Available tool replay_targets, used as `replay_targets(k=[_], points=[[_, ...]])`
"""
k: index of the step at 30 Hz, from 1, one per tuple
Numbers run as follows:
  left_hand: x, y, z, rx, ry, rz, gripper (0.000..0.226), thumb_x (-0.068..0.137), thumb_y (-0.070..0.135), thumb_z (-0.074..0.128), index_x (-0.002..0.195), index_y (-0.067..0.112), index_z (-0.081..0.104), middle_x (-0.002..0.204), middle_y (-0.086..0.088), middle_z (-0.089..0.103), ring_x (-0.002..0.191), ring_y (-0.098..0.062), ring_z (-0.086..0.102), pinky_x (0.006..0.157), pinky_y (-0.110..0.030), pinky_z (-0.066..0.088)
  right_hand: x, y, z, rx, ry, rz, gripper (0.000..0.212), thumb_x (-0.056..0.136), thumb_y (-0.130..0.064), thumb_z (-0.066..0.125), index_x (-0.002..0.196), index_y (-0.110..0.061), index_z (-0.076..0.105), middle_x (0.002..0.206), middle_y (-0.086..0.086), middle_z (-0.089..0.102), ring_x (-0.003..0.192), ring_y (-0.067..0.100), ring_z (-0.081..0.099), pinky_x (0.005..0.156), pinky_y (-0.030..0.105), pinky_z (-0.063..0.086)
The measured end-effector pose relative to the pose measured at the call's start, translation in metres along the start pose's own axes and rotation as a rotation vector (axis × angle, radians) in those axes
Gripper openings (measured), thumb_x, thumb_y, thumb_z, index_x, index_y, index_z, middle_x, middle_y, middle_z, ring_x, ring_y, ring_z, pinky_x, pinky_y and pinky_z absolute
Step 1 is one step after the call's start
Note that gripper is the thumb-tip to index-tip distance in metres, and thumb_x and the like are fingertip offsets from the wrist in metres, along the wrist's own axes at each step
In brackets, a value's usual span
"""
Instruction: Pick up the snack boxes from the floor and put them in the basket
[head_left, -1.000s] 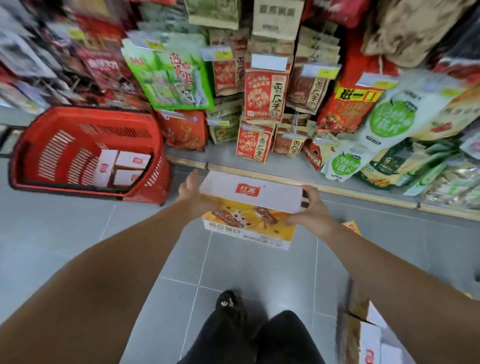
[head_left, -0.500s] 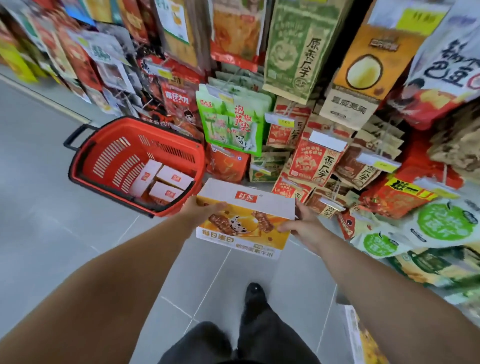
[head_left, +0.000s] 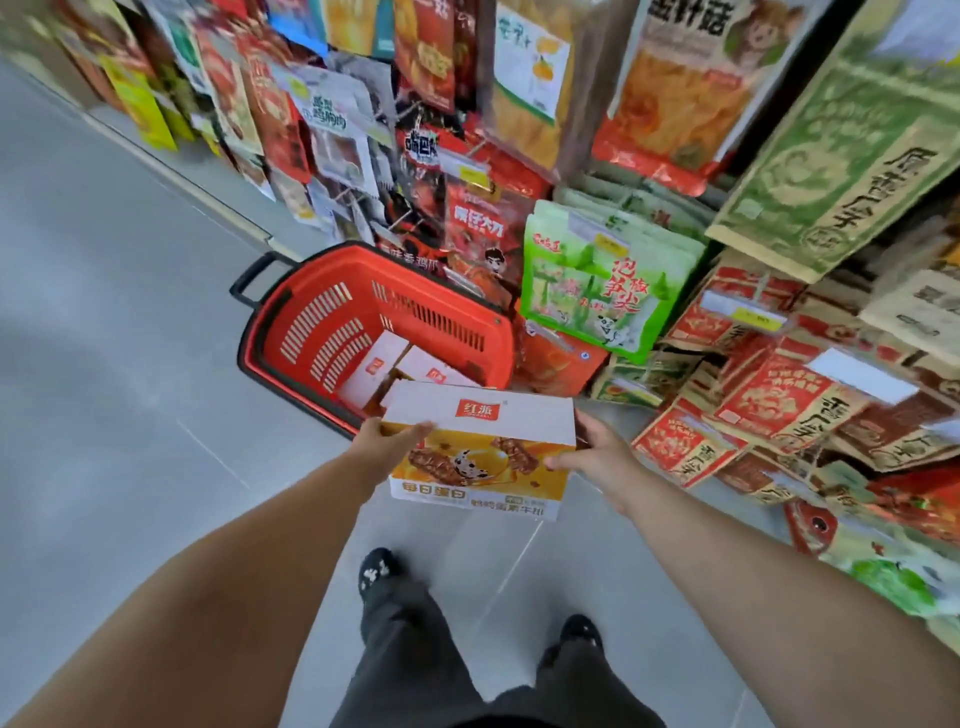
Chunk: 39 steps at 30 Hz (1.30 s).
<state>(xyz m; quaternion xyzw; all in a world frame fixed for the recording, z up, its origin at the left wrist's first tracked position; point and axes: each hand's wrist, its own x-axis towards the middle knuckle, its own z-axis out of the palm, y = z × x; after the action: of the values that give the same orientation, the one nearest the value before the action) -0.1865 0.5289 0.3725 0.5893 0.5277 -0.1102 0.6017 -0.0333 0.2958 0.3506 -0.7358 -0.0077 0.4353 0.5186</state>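
I see the white-and-orange cardboard snack box (head_left: 483, 415) off the floor (head_left: 130, 415), at the red plastic basket (head_left: 322, 332)'s near rim | left hand (head_left: 387, 441) grips its left end; right hand (head_left: 597, 452) grips its right end

1. We saw a grey tiled floor (head_left: 130, 415) running along the aisle, with thin joints between the tiles.
2. A pale base ledge (head_left: 208, 197) ran beneath the display at the floor's edge.
3. A bright green bag (head_left: 608, 280) with a panda printed on it hung low in the display.
4. Just below it sat an orange bag (head_left: 558, 364).
5. To its left hung a red bag (head_left: 483, 228) showing a cartoon figure.
6. A large green-and-cream patterned bag (head_left: 841, 156) filled the upper right.
7. Red-and-cream packets (head_left: 769, 400) crowded the lower right, tilted against one another.
8. A yellow price tag (head_left: 748, 314) hung above them.
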Motion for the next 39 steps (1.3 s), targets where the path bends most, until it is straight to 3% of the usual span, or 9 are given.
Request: replay_targets(k=[4, 9, 15, 19, 22, 25, 32, 37, 39], points=[[0.042, 0.016, -0.064, 0.081, -0.04, 0.012, 0.071, 0.078, 0.047, 0.072, 0.134, 0.015, 0.042, 0.125, -0.003, 0.058, 0.115, -0.024, 0.054, 0.1, -0.042, 0.045, 0.026, -0.014, 0.066, 0.04, 0.081, -0.001, 0.092, 0.064, 0.016, 0.075, 0.144, -0.014, 0.042, 0.131, 0.007, 0.058, 0.122, 0.023, 0.053, 0.097, 0.034, 0.045], [0.084, 0.048, -0.119, 0.166, -0.058, 0.047, 0.066, 0.073, 0.044, 0.076, 0.125, 0.014, 0.048, 0.112, -0.006, 0.065, 0.102, -0.024, 0.063, 0.095, -0.042, 0.051, 0.056, -0.032, 0.128, 0.139, 0.14, -0.012, 0.09, 0.064, 0.02, 0.071, 0.141, -0.016, 0.045, 0.13, 0.005, 0.058, 0.119, 0.02, 0.052, 0.088, 0.031, 0.045], [0.165, 0.079, -0.141, 0.252, -0.093, 0.048, 0.108, 0.033, 0.074, 0.075, 0.121, 0.016, 0.049, 0.108, -0.006, 0.067, 0.1, -0.031, 0.065, 0.092, -0.05, 0.052, 0.108, -0.06, 0.141, 0.12, 0.161, 0.053, 0.091, 0.063, 0.012, 0.077, 0.141, -0.02, 0.046, 0.131, 0.005, 0.058, 0.12, 0.021, 0.053, 0.091, 0.035, 0.046], [0.194, 0.103, -0.145, 0.233, -0.096, 0.0, 0.09, 0.051, 0.057, 0.079, 0.123, 0.014, 0.047, 0.116, -0.006, 0.063, 0.108, -0.03, 0.06, 0.1, -0.051, 0.047, 0.154, -0.078, 0.149, 0.044, 0.173, 0.116, 0.099, 0.062, 0.01, 0.078, 0.145, -0.025, 0.039, 0.138, 0.002, 0.052, 0.128, 0.023, 0.048, 0.098, 0.039, 0.046], [0.222, 0.112, -0.151, 0.234, -0.104, -0.034, 0.074, 0.07, 0.037, 0.08, 0.129, 0.011, 0.045, 0.124, -0.007, 0.06, 0.113, -0.029, 0.057, 0.103, -0.046, 0.044, 0.186, -0.093, 0.162, -0.034, 0.182, 0.161, 0.098, 0.068, 0.014, 0.072, 0.149, -0.025, 0.032, 0.141, 0.003, 0.049, 0.126, 0.021, 0.048, 0.087, 0.028, 0.042], [0.256, 0.108, -0.162, 0.265, -0.098, -0.118, 0.066, 0.079, 0.032, 0.076, 0.131, 0.008, 0.043, 0.124, -0.008, 0.059, 0.112, -0.029, 0.058, 0.093, -0.037, 0.047, 0.219, -0.103, 0.18, -0.091, 0.198, 0.168, 0.096, 0.07, 0.013, 0.069, 0.149, -0.026, 0.031, 0.143, 0.002, 0.046, 0.122, 0.018, 0.048, 0.081, 0.024, 0.041], [0.346, 0.088, -0.193, 0.212, -0.158, -0.152, 0.092, 0.083, 0.028, 0.073, 0.152, 0.029, 0.011, 0.143, -0.009, 0.047, 0.123, -0.033, 0.053, 0.1, -0.049, 0.047, 0.302, -0.102, 0.242, -0.088, 0.368, 0.26, 0.081, 0.072, 0.018, 0.06, 0.144, -0.013, 0.039, 0.132, 0.004, 0.054, 0.119, 0.022, 0.052, 0.076, 0.022, 0.038], [0.435, 0.035, -0.199, 0.089, -0.111, -0.276, 0.075, 0.086, 0.032, 0.068, 0.147, 0.034, 0.024, 0.116, -0.005, 0.054, 0.094, -0.025, 0.058, 0.081, -0.037, 0.051, 0.398, -0.079, 0.296, -0.119, 0.493, 0.282, 0.036, 0.069, -0.005, 0.06, 0.103, -0.016, 0.056, 0.081, 0.002, 0.055, 0.072, 0.017, 0.054, 0.063, 0.024, 0.035], [0.461, 0.017, -0.197, 0.028, -0.072, -0.348, 0.069, 0.087, 0.038, 0.065, 0.144, 0.039, 0.027, 0.099, 0.0, 0.056, 0.081, -0.021, 0.057, 0.08, -0.037, 0.05, 0.431, -0.072, 0.312, -0.165, 0.468, 0.29, 0.038, 0.075, -0.009, 0.061, 0.112, -0.015, 0.056, 0.092, 0.006, 0.06, 0.08, 0.022, 0.059, 0.064, 0.025, 0.039]])
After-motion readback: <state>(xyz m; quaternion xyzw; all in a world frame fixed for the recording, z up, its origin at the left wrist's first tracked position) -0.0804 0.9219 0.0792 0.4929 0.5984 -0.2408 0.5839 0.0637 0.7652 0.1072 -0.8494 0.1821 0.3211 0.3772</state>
